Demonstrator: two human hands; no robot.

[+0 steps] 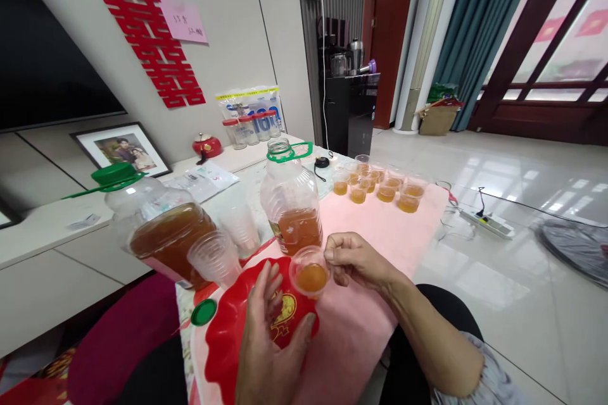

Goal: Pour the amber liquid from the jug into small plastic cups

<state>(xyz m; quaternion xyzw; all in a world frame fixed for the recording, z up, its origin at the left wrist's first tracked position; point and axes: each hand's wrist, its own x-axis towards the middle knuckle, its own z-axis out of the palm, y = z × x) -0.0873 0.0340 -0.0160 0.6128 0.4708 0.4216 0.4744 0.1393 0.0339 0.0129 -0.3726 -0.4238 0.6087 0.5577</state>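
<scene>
My right hand pinches the rim of a clear plastic cup partly filled with amber liquid. Fingers apart, my left hand is just left of that cup, over a red scalloped tray with gold print. Behind the cup stands an uncapped clear jug, its lower part full of amber liquid. To the left, a second jug with a green cap holds more of it. Nested empty cups lean by the tray, near a loose green cap.
Several filled cups stand together at the far right of the pink-covered table. Red-lidded jars and a framed photo line the cabinet behind. A power strip lies on the floor at right, past the table edge.
</scene>
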